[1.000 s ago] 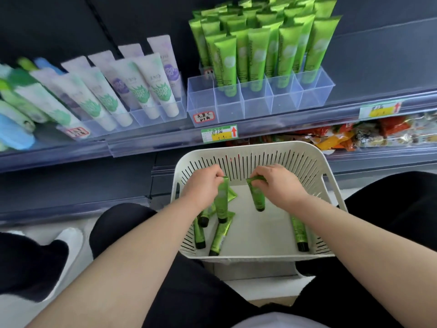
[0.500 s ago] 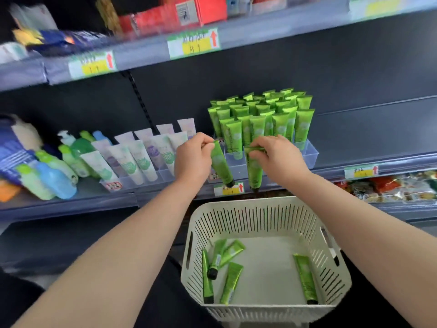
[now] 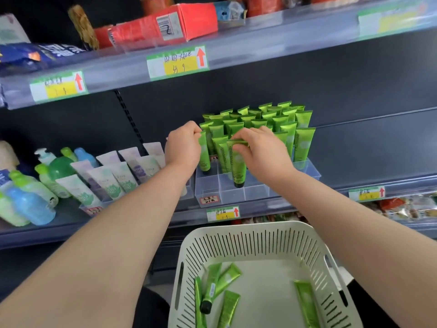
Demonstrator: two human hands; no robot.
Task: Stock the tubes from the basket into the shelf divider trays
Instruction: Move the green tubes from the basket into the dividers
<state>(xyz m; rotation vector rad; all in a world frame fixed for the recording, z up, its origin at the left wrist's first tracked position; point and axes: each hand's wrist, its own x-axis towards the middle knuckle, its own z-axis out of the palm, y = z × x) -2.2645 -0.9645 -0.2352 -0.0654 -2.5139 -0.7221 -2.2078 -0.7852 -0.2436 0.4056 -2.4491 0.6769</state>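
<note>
Dark store shelving fills the view, and its middle shelf (image 3: 354,183) carries a clear divider tray (image 3: 233,194) at 12 o'clock from the white slotted basket (image 3: 238,233). Green tubes (image 3: 303,143) stand cap-down, packed close in the tray's rear rows.

The left hand (image 3: 183,149) pinches the crimped top of one green tube (image 3: 203,157), held upright with its lower end at the tray's leftmost column. The right hand (image 3: 263,153), at 3 o'clock of the left, has its fingers curled over the top of a second tube (image 3: 237,166). That tube is upright too, its black cap low inside a front compartment.

Five loose tubes lie flat in the basket: four (image 3: 225,279) clustered at 9 o'clock of its floor, one (image 3: 306,301) at 3 o'clock.

At 9 o'clock of the tray lean pale tubes (image 3: 113,182), and beyond them stand green and blue bottles (image 3: 30,204). A red box (image 3: 165,24) sits on the upper shelf at 12 o'clock.
</note>
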